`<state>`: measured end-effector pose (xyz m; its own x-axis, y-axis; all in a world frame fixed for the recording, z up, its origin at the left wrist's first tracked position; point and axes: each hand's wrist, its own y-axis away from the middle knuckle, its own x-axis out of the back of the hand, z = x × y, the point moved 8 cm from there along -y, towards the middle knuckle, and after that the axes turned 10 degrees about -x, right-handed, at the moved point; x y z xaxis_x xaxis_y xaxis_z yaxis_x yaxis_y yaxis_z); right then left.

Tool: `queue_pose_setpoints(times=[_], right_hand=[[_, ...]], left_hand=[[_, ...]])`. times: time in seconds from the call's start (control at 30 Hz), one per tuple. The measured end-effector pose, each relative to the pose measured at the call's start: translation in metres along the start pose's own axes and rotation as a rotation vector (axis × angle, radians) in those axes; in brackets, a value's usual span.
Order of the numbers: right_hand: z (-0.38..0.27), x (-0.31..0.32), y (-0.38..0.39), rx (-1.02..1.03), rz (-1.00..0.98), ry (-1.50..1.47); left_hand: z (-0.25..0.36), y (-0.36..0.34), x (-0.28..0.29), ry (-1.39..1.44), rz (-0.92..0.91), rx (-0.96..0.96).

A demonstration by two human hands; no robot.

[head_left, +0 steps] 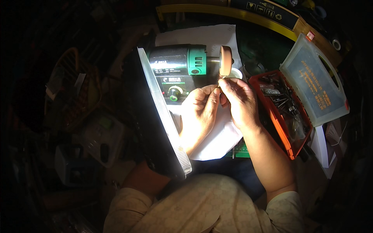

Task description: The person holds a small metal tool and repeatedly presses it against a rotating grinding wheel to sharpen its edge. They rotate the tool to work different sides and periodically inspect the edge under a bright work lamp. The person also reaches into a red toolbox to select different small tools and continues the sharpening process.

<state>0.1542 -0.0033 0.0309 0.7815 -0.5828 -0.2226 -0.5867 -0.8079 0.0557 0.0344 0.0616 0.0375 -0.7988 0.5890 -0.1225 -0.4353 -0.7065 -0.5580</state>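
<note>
My left hand and my right hand meet just below a tan polishing wheel. Their fingertips pinch a small dark piece between them, too small to make out, held up at the wheel's lower edge; whether it touches cannot be told. The wheel sits on the shaft of a green and black bench grinder motor. Under the motor is a control box with a round speed knob. White paper lies beneath my hands, and a white cup stands partly hidden behind my right hand.
A bright lamp panel slants across the left, hiding part of my left forearm. At right, an orange toolbox holds several small metal bits, its clear lid raised. A yellow-edged shelf runs along the back. A basket stands in the dark left.
</note>
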Motion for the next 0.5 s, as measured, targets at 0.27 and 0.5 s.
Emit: queue_pose_setpoints(times=[0.27, 0.5], right_hand=[[0.002, 0.001, -0.001, -0.014, 0.001, -0.006], [0.001, 0.001, 0.001, 0.01, -0.002, 0.024]], left_hand=[[0.0, -0.001, -0.002, 0.002, -0.03, 0.038], [-0.009, 0.001, -0.002, 0.06, -0.023, 0.074]])
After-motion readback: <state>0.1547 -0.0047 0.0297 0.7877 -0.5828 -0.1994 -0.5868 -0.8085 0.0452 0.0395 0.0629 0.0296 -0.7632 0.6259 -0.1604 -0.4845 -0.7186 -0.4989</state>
